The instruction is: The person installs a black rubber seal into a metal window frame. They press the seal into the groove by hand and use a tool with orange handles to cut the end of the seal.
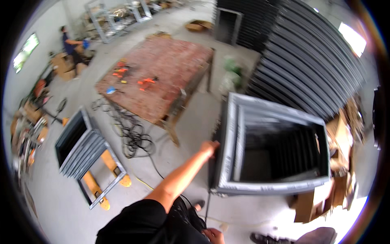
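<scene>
My left arm in a black sleeve reaches forward, and my left hand (209,148) is closed at the left side of a stack of dark rectangular frames (227,142). Its fingers are partly hidden and blurred against the edge. The top frame has a pale grey rim, and a dark hollow shows inside it. Low in the picture, close to my dark clothing, my right hand (214,236) is curled; what it holds, if anything, cannot be made out. A thin black cord runs down near it.
A reddish worktable (162,73) holds orange tools (147,82). Tangled black cable (136,138) lies on the floor beside it. Grey frames (87,150) rest on a yellow pallet truck (94,187) at left. Tall stacked frames (308,57) and cardboard (313,203) flank the right; another person (71,49) is far left.
</scene>
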A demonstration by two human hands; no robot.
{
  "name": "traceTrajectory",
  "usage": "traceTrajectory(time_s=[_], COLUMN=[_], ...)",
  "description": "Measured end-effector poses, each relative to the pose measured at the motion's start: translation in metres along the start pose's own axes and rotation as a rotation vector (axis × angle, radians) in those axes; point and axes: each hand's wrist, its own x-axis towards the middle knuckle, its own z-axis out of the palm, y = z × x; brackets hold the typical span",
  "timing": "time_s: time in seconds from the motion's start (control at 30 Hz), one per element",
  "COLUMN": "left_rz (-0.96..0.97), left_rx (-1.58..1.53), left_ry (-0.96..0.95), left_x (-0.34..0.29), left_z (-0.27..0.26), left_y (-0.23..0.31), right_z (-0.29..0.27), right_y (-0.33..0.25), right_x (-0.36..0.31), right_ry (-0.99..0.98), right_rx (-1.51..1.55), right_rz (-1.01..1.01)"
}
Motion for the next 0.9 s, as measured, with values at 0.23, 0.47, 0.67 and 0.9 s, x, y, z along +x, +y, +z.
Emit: traceTrajectory(time_s=[0.23,0.47,0.67,0.9], left_rz=[0.043,-0.059,-0.053,-0.022], left_rx=[0.195,-0.085,-0.001,0.012], left_ry=[-0.053,-0.179,-0.116,-0.078], left_x=[-0.026,-0.068,-0.08,-0.094], left_z=[0.006,0.004,0.01,0.004], left_y=[-0.007,-0.017,-0.015,-0.043], right_z=[-0.003,-0.008,-0.016,-0.007], right_y=[-0.031,-0.015,0.01,0.007], right_x=[-0.008,-0.002,0.01,0.006], right_ry=[0.022,0.054,0.044,0.055], right_rx=[-0.282,-0.337,-0.282,-0.326], right_rz=[-0.039,-0.099,-0.07,-0.122])
